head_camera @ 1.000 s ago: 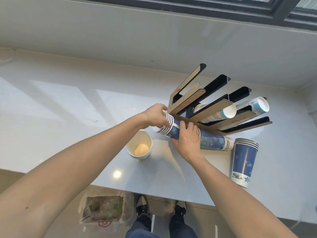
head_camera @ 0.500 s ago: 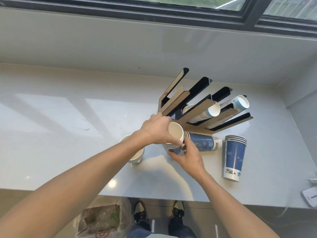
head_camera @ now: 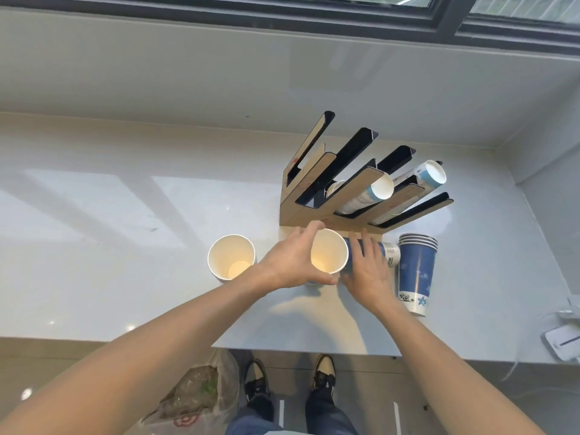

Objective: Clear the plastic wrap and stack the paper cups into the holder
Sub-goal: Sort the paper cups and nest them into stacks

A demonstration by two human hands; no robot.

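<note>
Lying cup stack [head_camera: 387, 254]: middle hidden beneath the right hand [head_camera: 365, 271].
White device [head_camera: 565, 340]: cut off at the right edge, far right of that hand; possibly a charger.

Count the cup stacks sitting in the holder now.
2: one stack in a middle slot of the holder, another in the slot to its right. More may be hidden behind the slats.

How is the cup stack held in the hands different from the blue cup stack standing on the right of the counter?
The held stack lies on its side, its open mouth toward the camera; the standing stack is upside down, rims up at the far end. The left hand and right hand grip the held stack; nothing touches the standing stack. Both are nested blue paper cups in front of the holder.
</note>
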